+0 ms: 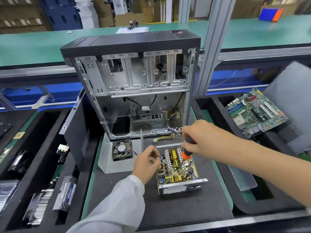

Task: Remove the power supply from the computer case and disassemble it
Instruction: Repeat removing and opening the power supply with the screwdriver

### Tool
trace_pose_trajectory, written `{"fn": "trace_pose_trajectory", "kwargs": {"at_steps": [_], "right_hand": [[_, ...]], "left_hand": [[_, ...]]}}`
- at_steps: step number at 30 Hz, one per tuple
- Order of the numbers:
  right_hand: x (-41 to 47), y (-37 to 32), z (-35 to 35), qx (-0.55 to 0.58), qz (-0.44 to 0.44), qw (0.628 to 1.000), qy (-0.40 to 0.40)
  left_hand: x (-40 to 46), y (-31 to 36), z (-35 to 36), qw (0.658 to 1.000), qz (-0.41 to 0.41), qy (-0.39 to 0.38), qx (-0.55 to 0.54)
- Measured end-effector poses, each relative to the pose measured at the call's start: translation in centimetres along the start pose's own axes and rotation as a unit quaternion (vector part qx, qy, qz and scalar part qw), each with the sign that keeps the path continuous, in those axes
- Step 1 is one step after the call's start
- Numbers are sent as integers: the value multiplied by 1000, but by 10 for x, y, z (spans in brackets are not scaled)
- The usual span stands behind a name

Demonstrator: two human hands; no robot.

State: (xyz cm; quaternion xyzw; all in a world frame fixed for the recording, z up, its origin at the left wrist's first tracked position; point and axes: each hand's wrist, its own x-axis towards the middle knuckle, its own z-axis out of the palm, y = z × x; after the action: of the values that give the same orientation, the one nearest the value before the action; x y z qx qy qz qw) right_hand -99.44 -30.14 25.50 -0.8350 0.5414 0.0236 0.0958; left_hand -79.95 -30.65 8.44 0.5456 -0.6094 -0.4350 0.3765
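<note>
A white fabric sleeve (117, 204) rises from the bottom edge of the frame to the left hand (146, 163), whose fingers are curled against the left rim of the opened power supply (178, 170); whether they pinch something small there cannot be told. The power supply sits low and centre on a black foam mat (185, 214), just in front of the computer case (134, 84) and apart from it. It is a shallow grey sheet-metal tray with a perforated front wall, its lid off, showing a circuit board crowded with silver finned heatsinks, yellow transformers and dark capacitors.

The right hand (200, 138), on a bare forearm coming in from the right edge, grips the black-and-orange handle of a screwdriver (188, 148), which points down into the rear part of the board.

To the left of the power supply a flat grey metal cover (105, 158) carries a square black fan (122, 149). Yellow and black wires (165, 137) lie between the case and the power supply. The case stands upright at centre frame, side open, bare stamped steel inside, black plastic on top. A green motherboard (255, 113) rests tilted at right. The green tabletop (89, 187) shows beside the mat.
</note>
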Motion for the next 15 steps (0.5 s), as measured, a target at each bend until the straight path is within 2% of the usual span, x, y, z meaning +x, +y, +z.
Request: {"fn": "trace_pose_trajectory", "kwargs": {"at_steps": [4, 10, 15], "right_hand": [[-4, 20, -12, -11, 38, 999, 10], [-11, 38, -10, -2, 73, 997, 23], [-15, 49, 5, 16, 99, 995, -4]], "left_hand": [[12, 27, 15, 997, -38, 16, -64], [28, 63, 53, 985, -89, -62, -136], [35, 67, 78, 966, -152, -94, -189]]}}
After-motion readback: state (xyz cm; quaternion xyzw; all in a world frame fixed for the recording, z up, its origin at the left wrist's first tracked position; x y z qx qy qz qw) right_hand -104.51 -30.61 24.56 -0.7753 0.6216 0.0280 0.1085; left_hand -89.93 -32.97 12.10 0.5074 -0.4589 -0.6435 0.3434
